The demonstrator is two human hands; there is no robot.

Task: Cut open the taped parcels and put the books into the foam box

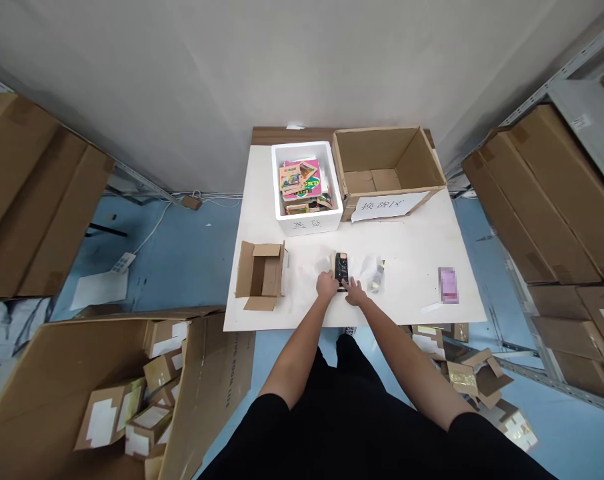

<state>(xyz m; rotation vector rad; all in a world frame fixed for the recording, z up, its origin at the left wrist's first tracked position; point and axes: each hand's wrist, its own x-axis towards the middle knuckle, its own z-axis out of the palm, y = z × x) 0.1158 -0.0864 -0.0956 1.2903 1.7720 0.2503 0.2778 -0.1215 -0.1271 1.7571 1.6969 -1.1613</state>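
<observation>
A small black, flat rectangular item with a light patch at its top lies on the white table in front of me. My left hand is closed at its lower left edge, fingers curled. At the lower right corner, my right hand rests with its fingers stretched and apart, touching the item. Clear plastic wrapping with something dark and yellow in it lies to the right. More pale, see-through plastic spreads to the left of the item.
An open small carton stands at the table's left. Behind are a white foam box of colourful booklets and a large open carton with a paper label. A purple item lies right. A big carton holds several small boxes.
</observation>
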